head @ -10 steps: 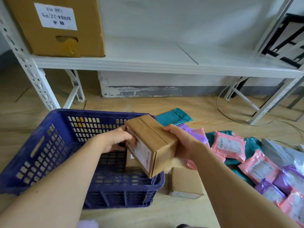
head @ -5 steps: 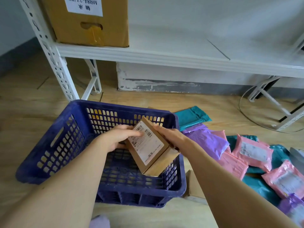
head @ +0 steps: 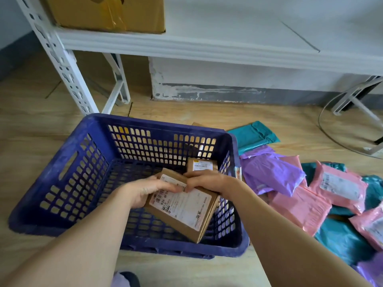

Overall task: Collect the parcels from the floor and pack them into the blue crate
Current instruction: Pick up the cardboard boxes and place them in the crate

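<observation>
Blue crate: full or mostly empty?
Mostly empty. The crate floor is largely bare: one small box inside, plus the labelled box held by left hand and right hand.

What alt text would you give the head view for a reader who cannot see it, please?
The left hand and right hand hold a labelled cardboard parcel, tilted, inside the blue crate, where a second parcel lies near the far right corner. Pink, purple and teal mailer bags lie on the floor right of the crate.

Single head-worn wide-angle view, looking forward and steeply down, close over the crate [head: 62,168]; floor [head: 259,119] and shelf [head: 207,48] beyond, edges apparently distorted.
</observation>
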`<state>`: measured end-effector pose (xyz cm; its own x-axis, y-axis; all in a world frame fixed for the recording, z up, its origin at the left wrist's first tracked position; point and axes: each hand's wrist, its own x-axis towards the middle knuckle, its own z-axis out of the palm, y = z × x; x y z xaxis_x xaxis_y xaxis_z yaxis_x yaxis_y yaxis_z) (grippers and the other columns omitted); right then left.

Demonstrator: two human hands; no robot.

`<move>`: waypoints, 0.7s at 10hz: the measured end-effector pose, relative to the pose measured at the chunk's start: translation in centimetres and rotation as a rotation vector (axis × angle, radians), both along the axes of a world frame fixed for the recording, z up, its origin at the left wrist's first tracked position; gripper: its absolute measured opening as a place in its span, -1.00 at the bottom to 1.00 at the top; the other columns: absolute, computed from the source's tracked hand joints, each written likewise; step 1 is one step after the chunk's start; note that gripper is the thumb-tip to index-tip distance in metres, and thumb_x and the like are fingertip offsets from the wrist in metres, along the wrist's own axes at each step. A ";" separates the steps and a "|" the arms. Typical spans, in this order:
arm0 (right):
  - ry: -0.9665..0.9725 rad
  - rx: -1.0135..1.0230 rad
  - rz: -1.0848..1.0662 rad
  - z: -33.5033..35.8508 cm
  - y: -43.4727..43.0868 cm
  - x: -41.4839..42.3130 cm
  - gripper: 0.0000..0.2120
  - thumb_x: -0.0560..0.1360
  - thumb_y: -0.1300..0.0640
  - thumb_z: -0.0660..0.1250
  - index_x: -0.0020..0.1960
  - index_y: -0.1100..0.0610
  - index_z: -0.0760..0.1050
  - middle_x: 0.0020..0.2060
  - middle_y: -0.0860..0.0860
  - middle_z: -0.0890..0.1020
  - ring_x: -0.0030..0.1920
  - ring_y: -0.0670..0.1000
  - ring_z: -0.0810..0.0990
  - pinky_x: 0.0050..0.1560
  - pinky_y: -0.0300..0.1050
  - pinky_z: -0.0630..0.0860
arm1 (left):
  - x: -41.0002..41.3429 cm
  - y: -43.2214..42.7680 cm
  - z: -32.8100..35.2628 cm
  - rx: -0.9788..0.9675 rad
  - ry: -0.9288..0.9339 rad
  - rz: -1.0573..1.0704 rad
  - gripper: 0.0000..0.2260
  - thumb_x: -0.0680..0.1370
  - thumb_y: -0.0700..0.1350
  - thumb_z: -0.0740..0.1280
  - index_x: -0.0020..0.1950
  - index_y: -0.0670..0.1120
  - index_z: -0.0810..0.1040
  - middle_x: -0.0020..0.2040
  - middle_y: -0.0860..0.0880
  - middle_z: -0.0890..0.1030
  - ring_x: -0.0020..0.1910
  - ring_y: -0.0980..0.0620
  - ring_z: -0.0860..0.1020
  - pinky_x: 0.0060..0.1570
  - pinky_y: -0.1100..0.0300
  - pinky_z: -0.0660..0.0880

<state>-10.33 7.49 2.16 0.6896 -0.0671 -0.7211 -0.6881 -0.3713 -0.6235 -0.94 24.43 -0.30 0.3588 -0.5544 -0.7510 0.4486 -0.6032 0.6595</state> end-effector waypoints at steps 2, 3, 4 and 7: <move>0.038 -0.144 0.025 -1.9 -0.2 0.0 -0.63 0.35 -0.01 0.35 0.15 -0.03 0.58 0.17 0.05 0.57 0.14 0.08 0.56 0.26 0.02 0.47 | -0.8 -0.8 -3.2 0.146 -0.003 -0.032 -0.40 0.27 -0.07 0.58 0.26 -0.04 0.47 0.04 -0.12 0.67 0.06 -0.13 0.61 0.14 -0.08 0.51; 0.114 -0.231 0.103 -3.2 -0.2 0.0 -0.64 0.38 0.03 0.35 0.16 0.02 0.59 0.20 -0.02 0.52 0.21 0.02 0.47 0.20 -0.14 0.37 | -2.0 -1.7 -4.2 0.211 0.032 -0.122 -0.44 0.34 -0.01 0.54 0.30 -0.04 0.47 0.13 -0.05 0.61 0.13 -0.05 0.54 0.13 0.01 0.48; 0.130 -0.314 0.108 -4.3 -0.4 0.1 -0.91 0.43 0.13 0.30 -0.13 0.13 0.55 -0.17 0.00 0.54 -0.14 -0.01 0.49 -0.10 -0.22 0.40 | -2.9 -2.5 -4.6 0.266 0.118 -0.168 -0.53 0.38 0.04 0.51 0.23 -0.07 0.51 0.14 -0.02 0.55 0.22 -0.06 0.48 0.27 0.00 0.37; 0.088 -0.474 0.100 -5.2 -0.3 0.0 -0.64 0.55 0.32 0.11 0.30 0.26 0.46 0.26 0.11 0.52 0.30 0.14 0.44 0.14 -0.15 0.47 | -3.9 -4.8 -7.5 0.420 0.019 -0.254 -0.62 0.57 -0.13 0.30 0.38 -0.12 0.39 0.38 -0.15 0.41 0.34 -0.20 0.38 0.21 -0.13 0.42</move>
